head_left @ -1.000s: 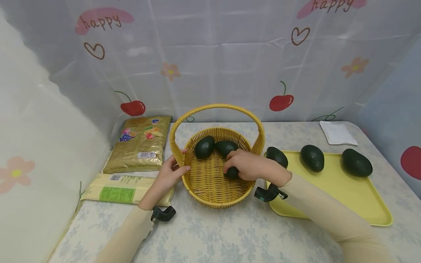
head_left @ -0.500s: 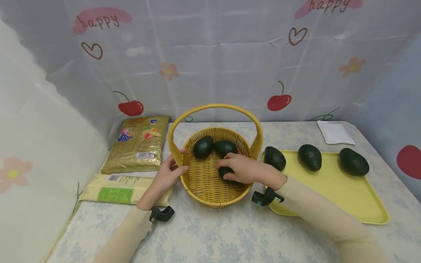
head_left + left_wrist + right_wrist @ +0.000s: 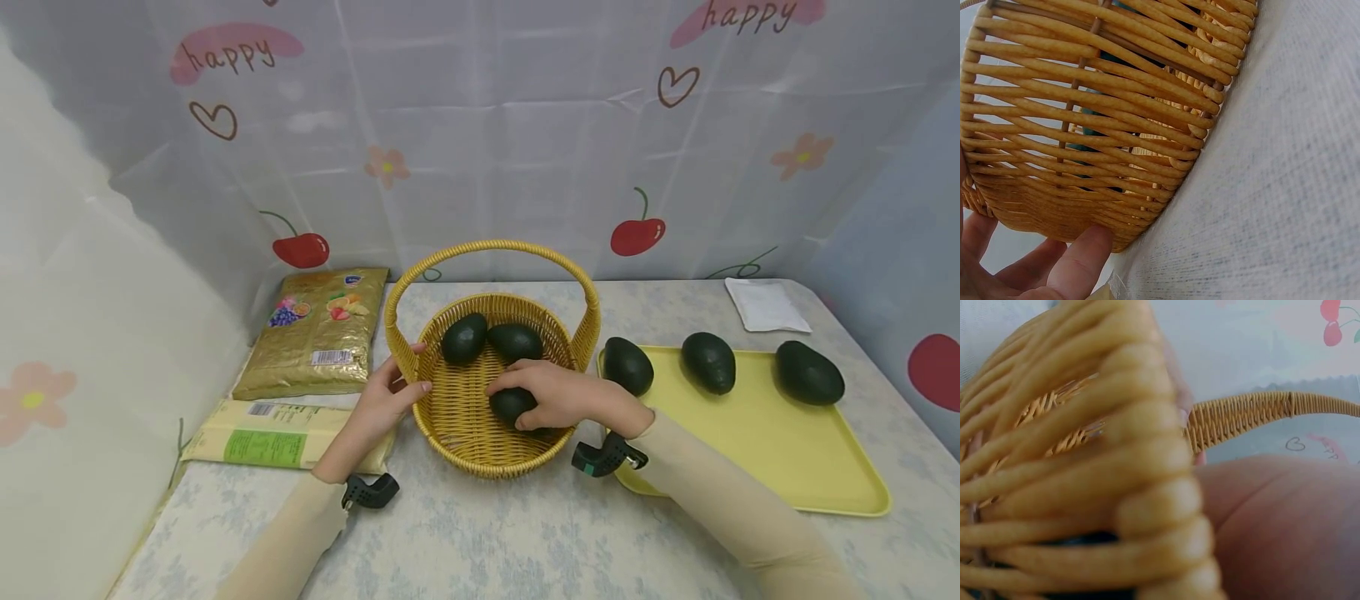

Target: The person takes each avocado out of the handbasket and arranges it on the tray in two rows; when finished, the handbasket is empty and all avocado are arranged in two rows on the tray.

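A round yellow wicker basket [image 3: 491,471] with a tall arched handle stands on the table. My left hand [image 3: 380,406] holds it at its left side by the handle's base, and in the left wrist view its fingertips [image 3: 1082,262] press the woven wall. Inside the basket my right hand [image 3: 558,392] grips a dark green avocado [image 3: 512,406] from above, fingers and thumb curled round it. Two more avocados, one at the left [image 3: 464,338] and one beside it [image 3: 516,342], lie at the basket's back. The rim [image 3: 1160,469] hides most of the right wrist view.
To the right, a yellow tray [image 3: 757,450] bears three avocados along its far side, the middle one [image 3: 708,362] among them. A white packet [image 3: 767,304] lies behind it. At the left are a gold bag [image 3: 315,333] and a cream-and-green packet [image 3: 277,433].
My right hand has shifted slightly left and toward me inside the basket, and the avocado under it has moved left. The left hand stays at the basket's side.
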`<action>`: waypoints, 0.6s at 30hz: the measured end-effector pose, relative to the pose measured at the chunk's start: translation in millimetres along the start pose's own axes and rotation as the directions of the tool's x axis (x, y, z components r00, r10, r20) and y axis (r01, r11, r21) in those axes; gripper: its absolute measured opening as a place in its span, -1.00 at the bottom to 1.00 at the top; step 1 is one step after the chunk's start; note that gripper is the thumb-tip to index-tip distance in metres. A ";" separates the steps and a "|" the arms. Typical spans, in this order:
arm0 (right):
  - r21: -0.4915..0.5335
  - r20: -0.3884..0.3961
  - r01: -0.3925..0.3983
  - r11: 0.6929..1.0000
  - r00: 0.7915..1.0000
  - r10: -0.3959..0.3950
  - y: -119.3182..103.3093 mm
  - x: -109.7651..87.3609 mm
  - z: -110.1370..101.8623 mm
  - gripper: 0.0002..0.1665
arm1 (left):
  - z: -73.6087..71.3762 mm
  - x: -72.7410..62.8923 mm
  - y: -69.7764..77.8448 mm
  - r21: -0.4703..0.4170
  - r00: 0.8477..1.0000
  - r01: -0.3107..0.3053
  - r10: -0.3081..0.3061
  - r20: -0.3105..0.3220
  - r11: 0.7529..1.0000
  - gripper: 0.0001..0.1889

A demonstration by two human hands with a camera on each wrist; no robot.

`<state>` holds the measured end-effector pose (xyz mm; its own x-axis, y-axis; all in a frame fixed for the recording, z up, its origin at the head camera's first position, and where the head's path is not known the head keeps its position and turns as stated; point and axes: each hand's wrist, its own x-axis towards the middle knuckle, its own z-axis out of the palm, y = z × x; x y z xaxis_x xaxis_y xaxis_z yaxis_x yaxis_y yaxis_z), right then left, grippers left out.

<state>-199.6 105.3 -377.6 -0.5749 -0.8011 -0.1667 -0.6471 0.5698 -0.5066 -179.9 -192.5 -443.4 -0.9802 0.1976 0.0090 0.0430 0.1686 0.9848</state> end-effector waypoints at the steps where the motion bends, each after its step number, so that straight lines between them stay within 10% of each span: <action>1: 0.004 0.000 -0.003 1.000 1.000 0.003 -0.2 0.0 -0.1 -0.35 | 0.1 0.0 0.1 0.000 1.000 0.004 -0.004 -0.001 1.000 -0.35; 18: 0.006 -0.013 0.002 1.000 1.000 -0.001 0.5 -1.7 0.6 -0.37 | 0.2 0.2 -0.4 0.003 1.000 -0.005 0.005 0.003 1.000 -0.36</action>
<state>-198.6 106.9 -378.1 -0.5802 -0.7995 -0.1552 -0.6447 0.5673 -0.5123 -180.1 -192.3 -443.8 -0.9795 0.2011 0.0139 0.0489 0.1701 0.9842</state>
